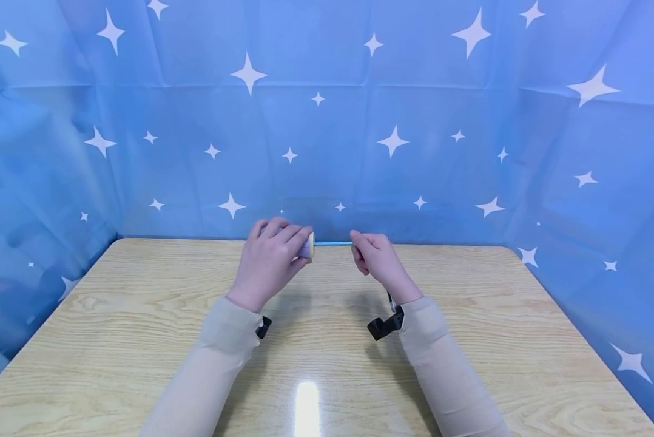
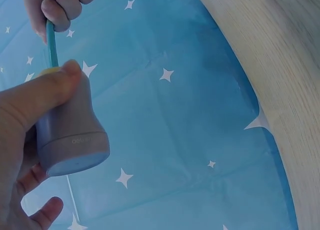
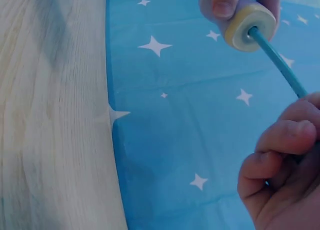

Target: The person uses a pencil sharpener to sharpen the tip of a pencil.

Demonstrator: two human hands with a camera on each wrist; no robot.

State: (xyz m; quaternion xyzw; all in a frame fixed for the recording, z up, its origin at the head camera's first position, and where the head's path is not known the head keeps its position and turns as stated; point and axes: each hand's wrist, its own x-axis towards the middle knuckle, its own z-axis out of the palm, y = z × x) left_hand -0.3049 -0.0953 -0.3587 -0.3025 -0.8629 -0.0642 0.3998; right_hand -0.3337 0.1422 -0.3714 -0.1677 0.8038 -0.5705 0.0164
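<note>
Two hands work above the wooden counter (image 1: 141,315). Left hand (image 1: 269,255) grips a grey bell-shaped plastic holder with yellow collar (image 2: 70,135). Right hand (image 1: 376,255) pinches the thin blue rod (image 1: 332,243) entering that collar. Judged step: inserting or withdrawing; next move requires straight axial travel.

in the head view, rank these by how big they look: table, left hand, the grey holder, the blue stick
1. table, by far the largest
2. left hand
3. blue stick, long but very thin
4. grey holder, mostly hidden inside the hand, so its rank against the stick is unsure
</note>
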